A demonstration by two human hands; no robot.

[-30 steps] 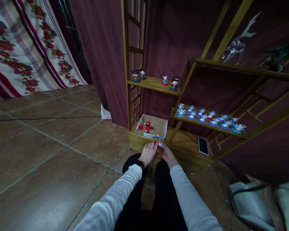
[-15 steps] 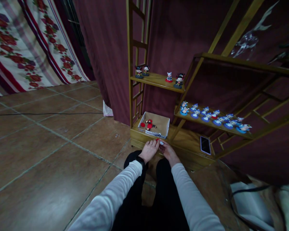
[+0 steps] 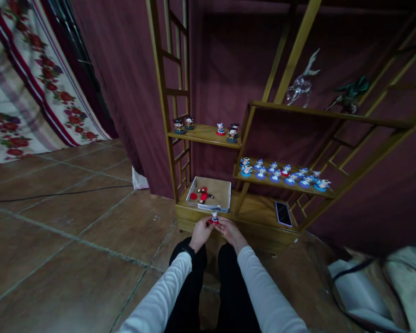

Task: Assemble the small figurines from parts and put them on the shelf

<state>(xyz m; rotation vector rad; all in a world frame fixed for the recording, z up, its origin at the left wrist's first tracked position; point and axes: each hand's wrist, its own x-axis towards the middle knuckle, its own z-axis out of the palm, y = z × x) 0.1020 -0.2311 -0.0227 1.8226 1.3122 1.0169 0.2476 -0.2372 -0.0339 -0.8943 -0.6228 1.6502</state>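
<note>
Upright between my two hands is a small figurine (image 3: 214,216) with a white head, a dark patterned body and a red base. My left hand (image 3: 201,232) pinches the base from the left. From the right, the fingers of my right hand (image 3: 229,230) close on the same base. Just beyond them sits a shallow cardboard box (image 3: 219,188) holding a red disc (image 3: 193,196) and several red and black figurine pieces (image 3: 204,196). A similar white-headed figurine on a red base (image 3: 220,129) stands on the upper left shelf (image 3: 204,134).
Black-haired figurines (image 3: 232,133) share that upper shelf. Several blue-based figurines (image 3: 276,175) line the middle right shelf. A phone (image 3: 283,214) lies on the bottom board. Higher up stand a clear deer ornament (image 3: 300,88) and a dark green statuette (image 3: 351,95). A bag (image 3: 395,282) rests at right.
The figurine, lying tilted and mostly covered by my fingers before, now stands upright with both hands at its base. My view has shifted, so the shelf appears lower and further left.
</note>
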